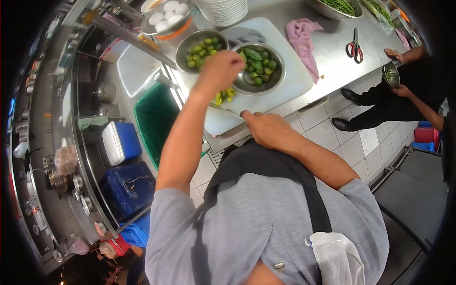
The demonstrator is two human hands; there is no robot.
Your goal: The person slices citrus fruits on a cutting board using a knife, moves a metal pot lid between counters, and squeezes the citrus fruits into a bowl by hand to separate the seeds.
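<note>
My left hand [222, 71] is raised between two metal bowls, its fingers curled together; whatever they may hold is hidden. Small green limes [202, 53] fill the left bowl [182, 45]. In the right bowl [281, 78] lie more limes [267, 71] and some green leaves [253, 54]. My right hand [270, 130], at the near edge of the white cutting board [294, 84], is closed round the handle of a knife [231, 112]. The blade points left, close to a pile of cut yellow-green lime pieces [225, 97] on the board.
Beyond the board are a grey cloth [251, 35], stacked white bowls [222, 12] and eggs [164, 18]. To the right lie a pink cloth [303, 42] and scissors [355, 47]. A green-lined bin [154, 126] stands left. A person [403, 90] holding a bowl stands at right.
</note>
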